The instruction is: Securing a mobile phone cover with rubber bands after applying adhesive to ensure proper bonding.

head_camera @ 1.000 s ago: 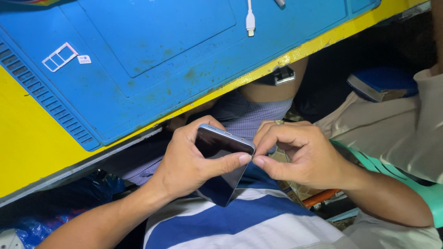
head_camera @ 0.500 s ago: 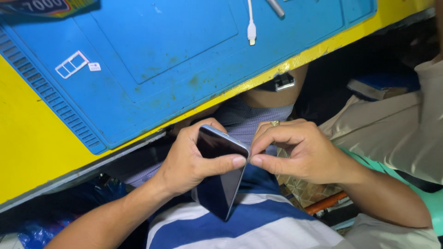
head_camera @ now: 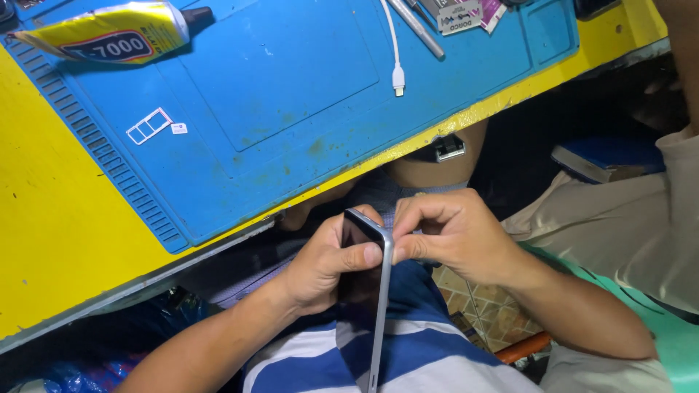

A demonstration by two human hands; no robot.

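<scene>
The phone (head_camera: 377,291) is held edge-on to the camera, below the near edge of the workbench (head_camera: 44,240) and over the person's lap. Its long axis runs almost straight down from the top corner toward the striped shirt (head_camera: 437,360), so only its thin metal side shows.

The left hand (head_camera: 320,266) is wrapped around the phone's dark face from the left, thumb pressed flat against the side rail near the top. The right hand (head_camera: 455,236) sits just to the right of the phone, its thumb and forefinger pinched together at that same upper edge; whether they hold anything small between them cannot be told. Both hands meet at the top corner, the right the nearer to the rail.

Above the phone, the blue mat (head_camera: 291,87) carries a white card tray (head_camera: 148,125), a glue tube (head_camera: 102,33) and a white cable (head_camera: 397,73), all well apart from it. Another person's sleeve (head_camera: 619,225) lies to the phone's right.
</scene>
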